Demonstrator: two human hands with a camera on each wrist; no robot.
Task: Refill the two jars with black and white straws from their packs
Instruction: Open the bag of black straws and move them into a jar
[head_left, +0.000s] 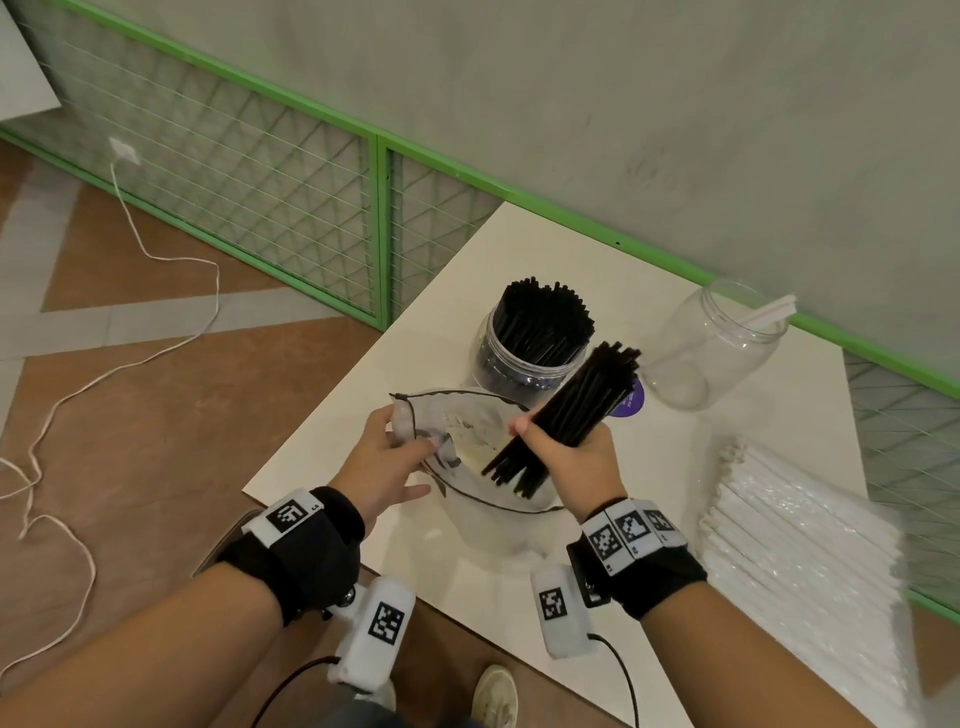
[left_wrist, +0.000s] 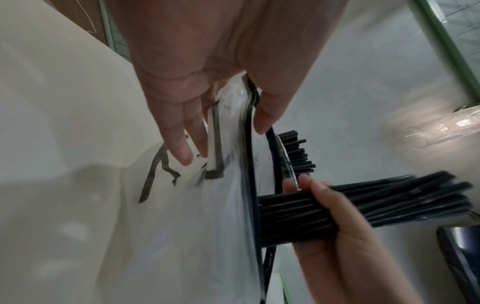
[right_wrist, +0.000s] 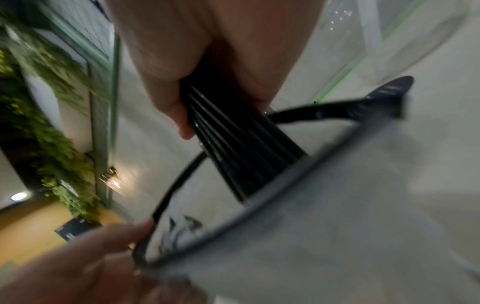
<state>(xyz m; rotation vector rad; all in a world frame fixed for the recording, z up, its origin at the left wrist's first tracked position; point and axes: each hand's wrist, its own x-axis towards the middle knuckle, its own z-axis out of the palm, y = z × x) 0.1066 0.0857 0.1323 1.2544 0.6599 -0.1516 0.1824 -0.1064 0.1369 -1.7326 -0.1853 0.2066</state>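
Observation:
My right hand (head_left: 563, 447) grips a bundle of black straws (head_left: 582, 410) whose lower ends sit inside the open mouth of a clear plastic pack (head_left: 483, 467) with a black rim. My left hand (head_left: 395, 452) pinches the pack's left edge (left_wrist: 233, 127) between thumb and fingers and holds it open. Behind stands a clear jar (head_left: 519, 364) packed with upright black straws. To its right a second clear jar (head_left: 711, 348) holds only a few white straws (head_left: 769, 314). A pack of white straws (head_left: 795, 525) lies flat at the table's right side.
The white table (head_left: 332, 441) sits against a wall with a green-framed mesh fence (head_left: 311, 218). A purple round label (head_left: 631, 402) lies between the jars. A white cord (head_left: 130, 358) trails over the brown floor to the left. My shoe (head_left: 496, 696) shows below the table edge.

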